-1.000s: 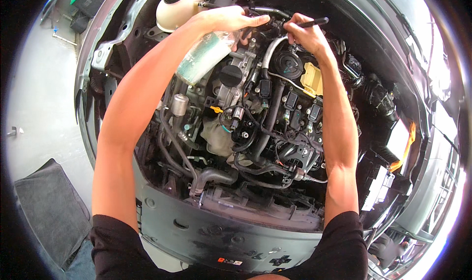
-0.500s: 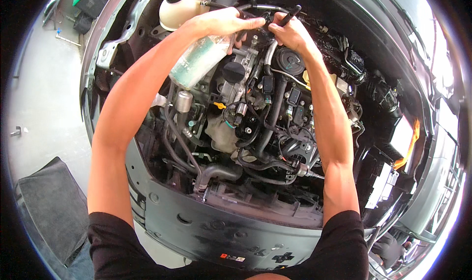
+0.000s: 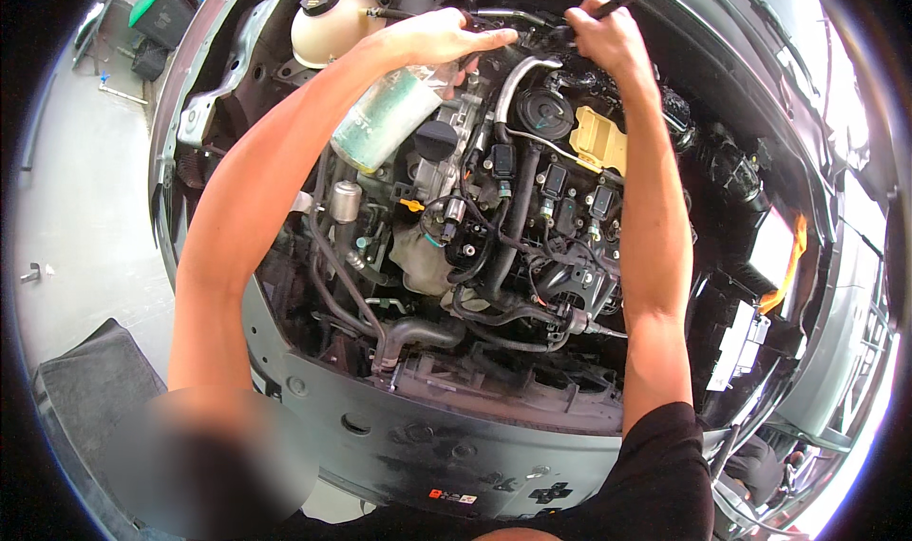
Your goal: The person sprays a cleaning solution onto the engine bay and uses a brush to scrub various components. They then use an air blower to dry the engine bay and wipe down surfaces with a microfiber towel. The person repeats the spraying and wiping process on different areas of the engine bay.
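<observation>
My left hand (image 3: 439, 39) is closed around the neck end of a clear plastic bottle (image 3: 380, 123) with pale green liquid in it. The bottle lies tilted over the left part of the engine, its base toward me; the hand hides its top. Across the far side of the engine bay, my right hand (image 3: 600, 39) grips a slim black-handled tool (image 3: 622, 1). Its handle sticks out to the upper right, and its other end, among dark parts at the rear, is hard to make out. A curved grey hose (image 3: 516, 85) runs between both hands.
A beige coolant tank (image 3: 332, 30) with a black cap stands at the far left. Around the engine are a round black cover (image 3: 543, 113), a yellow part (image 3: 598, 137) and an orange cloth (image 3: 787, 265). The front body panel (image 3: 399, 436) lies nearest me. Someone crouches at lower right.
My right hand has moved right and slightly toward the far edge with the black-handled tool. My left hand still holds the bottle in nearly the same place. The view has shifted a little.
</observation>
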{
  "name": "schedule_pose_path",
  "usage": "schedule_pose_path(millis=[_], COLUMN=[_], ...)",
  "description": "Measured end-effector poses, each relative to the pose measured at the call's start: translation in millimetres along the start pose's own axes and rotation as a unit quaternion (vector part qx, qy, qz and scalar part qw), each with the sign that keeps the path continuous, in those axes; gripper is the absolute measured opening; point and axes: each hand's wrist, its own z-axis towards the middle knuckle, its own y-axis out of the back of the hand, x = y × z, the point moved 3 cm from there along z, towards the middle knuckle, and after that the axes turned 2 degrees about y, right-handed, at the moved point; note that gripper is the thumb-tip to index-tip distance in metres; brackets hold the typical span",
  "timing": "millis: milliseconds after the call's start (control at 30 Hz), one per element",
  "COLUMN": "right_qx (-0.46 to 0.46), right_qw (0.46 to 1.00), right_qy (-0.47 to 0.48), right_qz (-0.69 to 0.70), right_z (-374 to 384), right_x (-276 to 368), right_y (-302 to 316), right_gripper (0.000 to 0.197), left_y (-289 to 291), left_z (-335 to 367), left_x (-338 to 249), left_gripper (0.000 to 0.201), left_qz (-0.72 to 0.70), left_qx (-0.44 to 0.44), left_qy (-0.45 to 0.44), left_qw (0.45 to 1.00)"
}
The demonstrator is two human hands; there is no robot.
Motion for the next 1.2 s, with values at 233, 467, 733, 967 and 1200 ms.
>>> schedule_pose_path(millis=[233, 467, 733, 967, 1200], right_qx=[0.056, -0.037, 0.002, 0.011, 0.103], right_qw=[0.998, 0.993, 0.989, 0.982, 0.98], right_qy=[-0.017, -0.055, 0.004, -0.006, 0.006], right_qz=[0.026, 0.095, 0.146, 0.189, 0.167], right_z=[-18.6, -51.8, -97.1, -119.7, -137.7], right_x=[-37.0, -75.1, -56.6, -52.5, -42.4], right_y=[7.0, 18.2, 15.9, 20.6, 10.0], right_gripper=[0.022, 0.016, 0.018, 0.014, 0.023], left_y=[-18.2, -40.0, -43.4, -52.3, -62.0], left_z=[13.2, 29.6, 12.5, -1.8, -9.6], left_x=[-23.5, -34.7, -41.0, -33.9, -26.6], left_gripper=[0.08, 0.08, 0.077, 0.077, 0.075], left_qz=[0.025, -0.014, 0.041, 0.051, 0.023], left_qx=[0.05, 0.091, 0.073, 0.117, 0.123], left_qy=[-0.025, -0.024, -0.024, 0.017, 0.035], left_qw=[0.998, 0.995, 0.996, 0.992, 0.991])
